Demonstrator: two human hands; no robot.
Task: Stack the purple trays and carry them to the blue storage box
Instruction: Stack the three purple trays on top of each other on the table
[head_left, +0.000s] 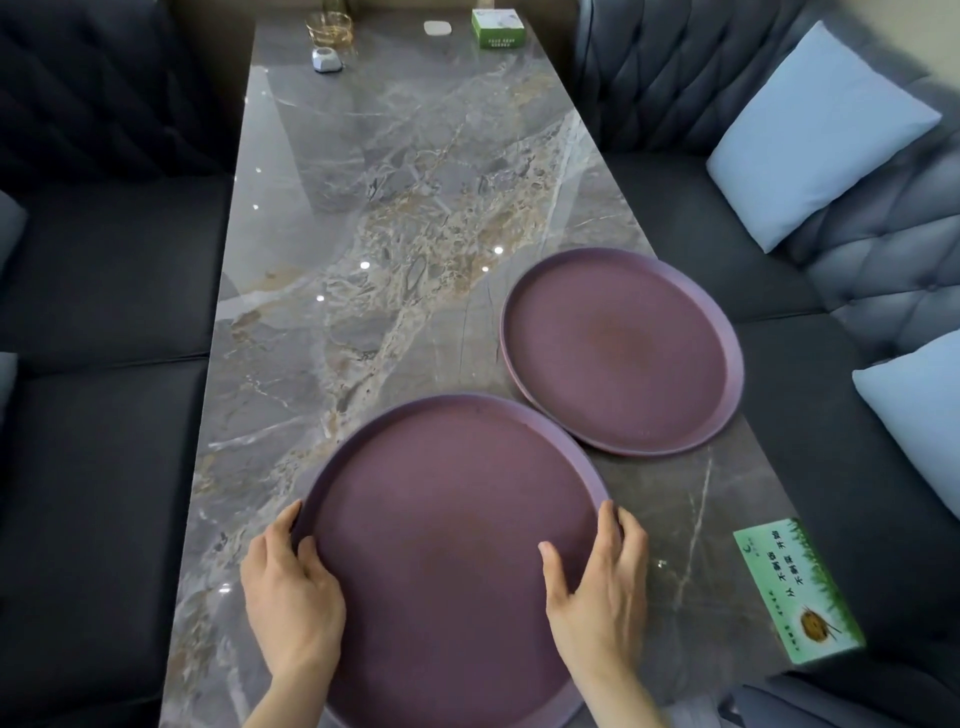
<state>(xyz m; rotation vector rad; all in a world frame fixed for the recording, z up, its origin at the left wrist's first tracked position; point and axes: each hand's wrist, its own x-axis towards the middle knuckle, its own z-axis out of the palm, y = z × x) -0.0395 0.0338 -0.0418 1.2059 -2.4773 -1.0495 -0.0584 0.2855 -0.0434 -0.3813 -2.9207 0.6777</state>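
both hands, left hand (291, 587) and right hand (597, 592), grip near tray (447, 519); its bottom edge cropped.

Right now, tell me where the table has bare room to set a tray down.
The marble table is bare along its left half and through the middle, from the near tray up to the glass holder and green box. It is crowded on the right: the far tray and green card.
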